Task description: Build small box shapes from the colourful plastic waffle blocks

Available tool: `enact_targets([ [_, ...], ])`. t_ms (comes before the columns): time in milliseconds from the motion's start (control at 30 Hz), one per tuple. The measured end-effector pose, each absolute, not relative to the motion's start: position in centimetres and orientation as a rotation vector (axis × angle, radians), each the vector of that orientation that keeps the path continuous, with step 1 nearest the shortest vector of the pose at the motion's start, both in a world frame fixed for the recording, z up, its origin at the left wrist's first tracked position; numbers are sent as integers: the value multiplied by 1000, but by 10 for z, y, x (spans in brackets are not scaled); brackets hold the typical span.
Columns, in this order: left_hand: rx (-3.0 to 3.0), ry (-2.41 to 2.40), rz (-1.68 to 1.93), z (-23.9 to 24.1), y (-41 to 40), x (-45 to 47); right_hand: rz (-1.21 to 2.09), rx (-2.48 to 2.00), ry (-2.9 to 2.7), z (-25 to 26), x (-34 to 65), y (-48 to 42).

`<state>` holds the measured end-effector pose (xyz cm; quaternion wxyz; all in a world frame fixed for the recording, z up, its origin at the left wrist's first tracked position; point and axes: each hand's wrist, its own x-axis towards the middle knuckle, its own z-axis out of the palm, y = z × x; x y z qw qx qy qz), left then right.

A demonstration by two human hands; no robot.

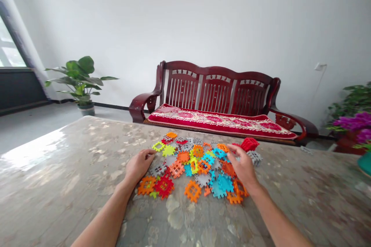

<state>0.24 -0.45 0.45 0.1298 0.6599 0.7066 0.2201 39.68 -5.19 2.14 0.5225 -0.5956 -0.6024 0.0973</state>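
Left hand [139, 166] and right hand [243, 166] rest loosely open, grasping nothing, on tiles [189, 191] spread between them, seemingly sorting; lifting one calls for a fingertip pinch.

I had both bare forearms stretched forward and angled inward, the two hands well apart. My left hand [139, 166] lay palm down, fingers loosely curled, nothing closed inside the grip. My right hand [242, 166] was palm down too, its fingers [233, 149] reaching ahead of the knuckles; whether the fingertips pinched together I could not tell.
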Motion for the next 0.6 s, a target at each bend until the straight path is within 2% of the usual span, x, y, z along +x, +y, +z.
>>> enact_targets([
  [267, 1909, 2056, 624, 5, -4, 4, 170, -1328, -1966, 33, 270, -107],
  [600, 1900, 2027, 647, 8, -7, 4, 150, -1352, -2246, 28, 204, -120],
])
